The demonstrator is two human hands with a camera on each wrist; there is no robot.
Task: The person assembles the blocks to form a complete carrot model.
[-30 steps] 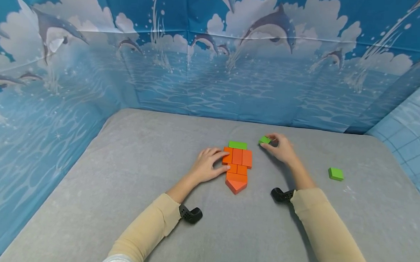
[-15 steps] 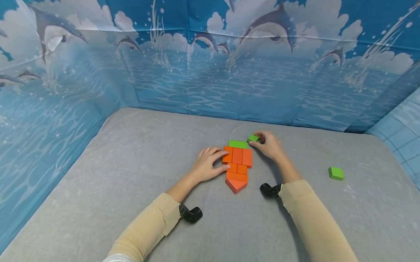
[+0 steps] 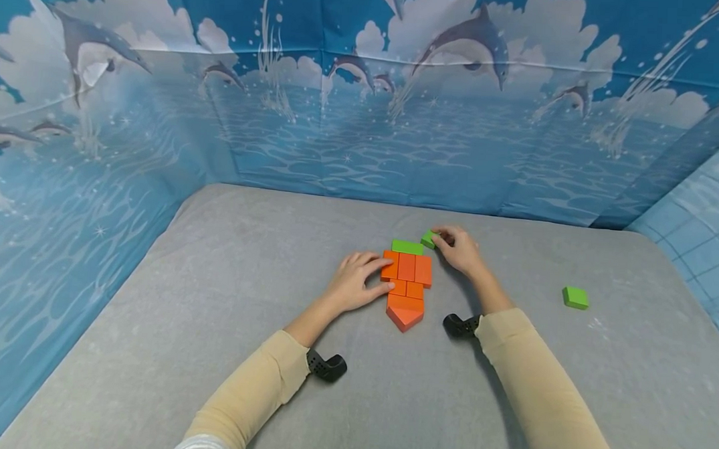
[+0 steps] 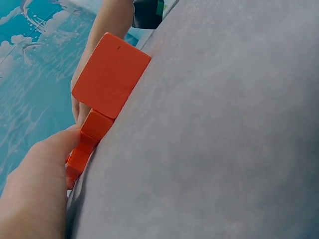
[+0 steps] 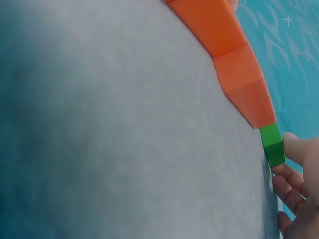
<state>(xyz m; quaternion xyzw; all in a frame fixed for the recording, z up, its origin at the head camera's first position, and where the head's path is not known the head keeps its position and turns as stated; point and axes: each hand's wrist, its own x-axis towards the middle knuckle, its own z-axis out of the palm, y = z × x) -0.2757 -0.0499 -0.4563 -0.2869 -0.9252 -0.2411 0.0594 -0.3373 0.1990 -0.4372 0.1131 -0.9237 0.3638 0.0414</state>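
Note:
Orange wooden blocks [image 3: 406,268] lie fitted together in a column, with a pointed orange block [image 3: 405,318] at the near end. A flat green block [image 3: 407,247] lies across the far end. My left hand [image 3: 352,281] rests at the column's left side, index finger and thumb extended against the orange blocks; the left wrist view shows the thumb beside an orange block [image 4: 112,74]. My right hand [image 3: 459,250] pinches a small green block [image 3: 428,239] right at the flat green block's right end. In the right wrist view, thumb and fingers are at the green block [image 5: 273,144].
Another green block [image 3: 575,297] lies apart on the right of the grey tabletop [image 3: 243,266]. A blue curtain [image 3: 363,151] printed with dolphins stands behind and at the left. Black wrist mounts [image 3: 327,368] jut from both sleeves, close above the surface.
My right hand has moved left with the green block, bringing it up to the flat green block, and then shifted only slightly. My left hand has stayed in place.

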